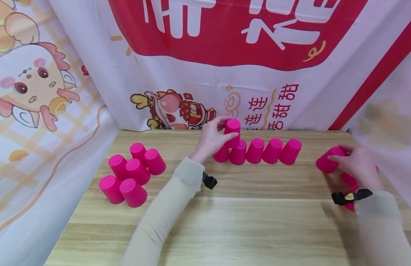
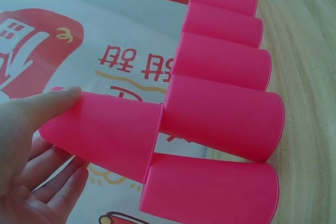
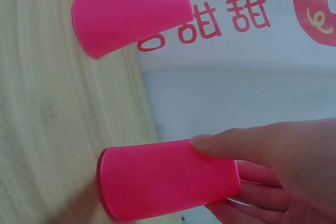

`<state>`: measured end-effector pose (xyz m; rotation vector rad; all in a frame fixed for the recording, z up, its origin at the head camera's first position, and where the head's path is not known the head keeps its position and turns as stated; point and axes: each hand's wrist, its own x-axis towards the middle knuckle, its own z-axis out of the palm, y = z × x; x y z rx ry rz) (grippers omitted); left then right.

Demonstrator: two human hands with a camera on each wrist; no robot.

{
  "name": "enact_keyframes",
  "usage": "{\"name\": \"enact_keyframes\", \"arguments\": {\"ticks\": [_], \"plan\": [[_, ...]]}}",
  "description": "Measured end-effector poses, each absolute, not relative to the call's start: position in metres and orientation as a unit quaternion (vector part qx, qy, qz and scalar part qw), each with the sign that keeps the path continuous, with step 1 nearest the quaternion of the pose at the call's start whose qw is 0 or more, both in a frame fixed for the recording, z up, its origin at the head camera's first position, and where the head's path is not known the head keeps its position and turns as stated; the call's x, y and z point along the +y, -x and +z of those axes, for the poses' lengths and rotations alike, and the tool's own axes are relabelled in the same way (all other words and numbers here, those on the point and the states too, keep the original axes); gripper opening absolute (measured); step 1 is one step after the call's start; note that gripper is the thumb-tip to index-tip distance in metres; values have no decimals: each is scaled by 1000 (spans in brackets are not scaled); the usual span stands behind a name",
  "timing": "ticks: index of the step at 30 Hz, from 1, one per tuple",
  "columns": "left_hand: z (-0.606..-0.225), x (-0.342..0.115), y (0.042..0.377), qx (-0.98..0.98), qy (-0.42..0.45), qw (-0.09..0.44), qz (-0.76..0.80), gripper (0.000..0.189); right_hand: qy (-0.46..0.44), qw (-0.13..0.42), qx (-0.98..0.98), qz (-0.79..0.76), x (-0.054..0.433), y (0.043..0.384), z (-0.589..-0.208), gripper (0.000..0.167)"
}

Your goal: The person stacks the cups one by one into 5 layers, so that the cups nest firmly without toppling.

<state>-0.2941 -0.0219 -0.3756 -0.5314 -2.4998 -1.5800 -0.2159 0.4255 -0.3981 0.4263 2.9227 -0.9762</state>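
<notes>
Behind right hand (image 1: pixel 360 166) | pink cups (image 1: pixel 349 179) partly hidden | count unclear

This looks like a small draped booth around a wood-grain tabletop (image 1: pixel 252 229); whether in a home or a studio cannot be told. A backdrop cloth (image 1: pixel 198 62) with white lettering on red hangs across the upper middle, a cartoon-printed cloth (image 1: pixel 32 88) at upper left, a pale cloth (image 1: pixel 391 92) at right.
</notes>
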Motion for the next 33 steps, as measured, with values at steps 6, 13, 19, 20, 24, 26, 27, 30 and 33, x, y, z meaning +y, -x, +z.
{"name": "enact_keyframes", "arguments": {"ticks": [6, 13, 19, 20, 24, 26, 27, 30, 33], "plan": [[-378, -23, 295, -830, 166, 72, -528, 59, -95, -53, 944, -312, 413, 216, -383, 81], [-379, -23, 295, -828, 161, 75, -531, 58, -99, -135, 932, -321, 378, 214, -341, 80], [-381, -24, 296, -831, 155, 72, -529, 60, -93, -180, 924, -326, 337, 210, -312, 77], [-381, -24, 296, -832, 154, 72, -528, 60, -83, -193, 921, -327, 330, 210, -310, 76], [-381, -25, 296, -833, 155, 74, -526, 60, -44, -223, 911, -343, 309, 210, -306, 70], [-382, -24, 296, -831, 157, 72, -528, 59, -34, -218, 906, -361, 299, 212, -305, 70], [-382, -24, 297, -831, 158, 71, -529, 59, -29, -213, 903, -372, 294, 214, -305, 69], [-382, -24, 297, -832, 159, 64, -528, 63, -8, -201, 895, -397, 279, 218, -306, 68], [-380, -25, 296, -833, 158, 59, -527, 66, 25, -194, 892, -407, 264, 224, -311, 67]]}}
